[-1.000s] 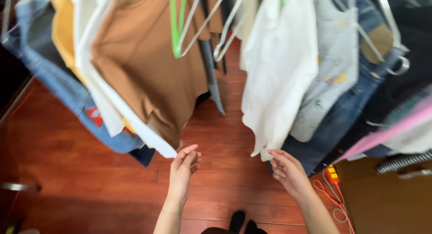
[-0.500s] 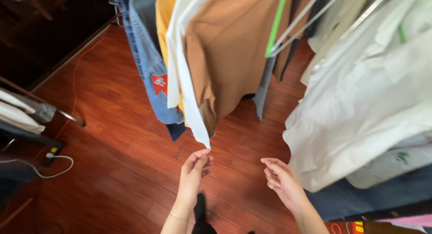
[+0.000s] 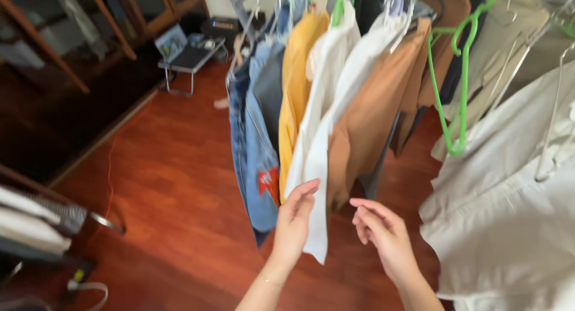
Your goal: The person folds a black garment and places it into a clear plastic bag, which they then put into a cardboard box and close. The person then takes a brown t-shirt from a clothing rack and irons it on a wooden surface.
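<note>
My left hand (image 3: 293, 224) reaches up with its fingers against the lower edge of a white garment (image 3: 326, 125) that hangs on the rack. My right hand (image 3: 383, 233) is beside it, open, fingers loosely curled, just below a brown garment (image 3: 368, 113) and touching nothing. A yellow garment (image 3: 296, 89) and a blue denim piece (image 3: 254, 149) with a red patch hang to the left of the white one.
More pale garments (image 3: 509, 203) hang at the right on metal hangers, with an empty green hanger (image 3: 452, 89) between. A small metal side table (image 3: 188, 59) stands far back on the red wooden floor (image 3: 162, 185). A dark stand (image 3: 48, 221) and a cable sit at the left.
My view has swung up and left along the rack. Both hands have risen, and my left hand now rests on the white garment's lower edge.
</note>
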